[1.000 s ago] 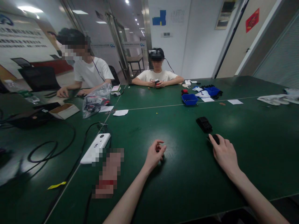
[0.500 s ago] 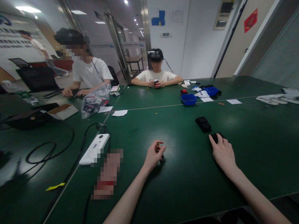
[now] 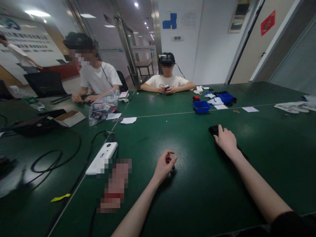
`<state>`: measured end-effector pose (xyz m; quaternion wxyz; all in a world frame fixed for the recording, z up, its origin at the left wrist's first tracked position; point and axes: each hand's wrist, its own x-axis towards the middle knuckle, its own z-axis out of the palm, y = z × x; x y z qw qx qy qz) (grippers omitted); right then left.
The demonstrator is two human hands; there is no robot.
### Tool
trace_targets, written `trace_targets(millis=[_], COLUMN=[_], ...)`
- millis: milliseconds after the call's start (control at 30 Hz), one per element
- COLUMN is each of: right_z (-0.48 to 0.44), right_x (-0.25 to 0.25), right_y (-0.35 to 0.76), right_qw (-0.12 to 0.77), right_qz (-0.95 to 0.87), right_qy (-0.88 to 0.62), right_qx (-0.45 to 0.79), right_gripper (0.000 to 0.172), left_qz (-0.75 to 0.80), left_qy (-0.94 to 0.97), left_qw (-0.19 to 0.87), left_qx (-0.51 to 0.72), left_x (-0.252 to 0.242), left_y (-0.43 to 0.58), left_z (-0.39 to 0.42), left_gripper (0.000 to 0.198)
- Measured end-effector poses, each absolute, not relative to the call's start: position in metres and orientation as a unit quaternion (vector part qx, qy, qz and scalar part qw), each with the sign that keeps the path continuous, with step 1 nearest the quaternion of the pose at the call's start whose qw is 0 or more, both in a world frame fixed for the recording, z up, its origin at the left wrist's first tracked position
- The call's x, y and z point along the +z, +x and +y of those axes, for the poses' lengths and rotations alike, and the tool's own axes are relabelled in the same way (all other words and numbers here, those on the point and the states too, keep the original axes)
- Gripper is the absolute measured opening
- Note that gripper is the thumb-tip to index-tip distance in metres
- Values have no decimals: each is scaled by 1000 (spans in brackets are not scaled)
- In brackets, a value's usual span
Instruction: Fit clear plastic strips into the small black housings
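Observation:
My left hand (image 3: 165,165) rests on the green table (image 3: 187,197) near the middle. Its fingers are curled in with the thumb against the fingertips, and whatever may be inside is hidden. My right hand (image 3: 225,140) is stretched forward on the right. Its fingers curl down over a black block (image 3: 213,129), of which only the left end shows. The small black piece that lay by this hand earlier is out of sight.
A white power strip (image 3: 102,157) with black cables (image 3: 56,158) lies at left. Further back are blue bins (image 3: 201,106), paper slips (image 3: 127,120), a plastic bag (image 3: 102,107) and a cardboard box (image 3: 70,118). Two people sit across the table, their hands on it.
My right hand has moved forward and a little left, off the small black piece and onto the black block. My left hand has stayed where it was.

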<state>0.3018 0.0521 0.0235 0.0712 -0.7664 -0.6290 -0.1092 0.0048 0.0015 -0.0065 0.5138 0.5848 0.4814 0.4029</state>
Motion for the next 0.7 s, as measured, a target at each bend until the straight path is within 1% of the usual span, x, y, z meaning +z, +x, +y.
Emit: trace_targets(millis=[100,200,333,467,567,700], right_z=[60,61,56,47,40,28], right_x=[17,10,12,21,24,19], right_y=[298,296,292,280,258,220], right_qw=[41,48,107,204,268,339], right_qz=[-623,-623,-628,-644,-665,-673], right_qy=[-774,-771,-759,-730,-697,-602], right_qx=[-105,-120,-135,-102,2,262], right_gripper=[57,53,52,55,59,57], left_qz=[481,479,481,482,483,480], left_qy=[587,590,592,589,583,561], left_qw=[514,512,508,508,512,530], left_qx=[401,401,400,402,406,416], left_x=[-7,-8,-9,-9,-9,-9], left_y=[5,4,4,4,3,3], left_z=[1,2,2,2,2,3], left_gripper=[32,31,30,30,31,35])
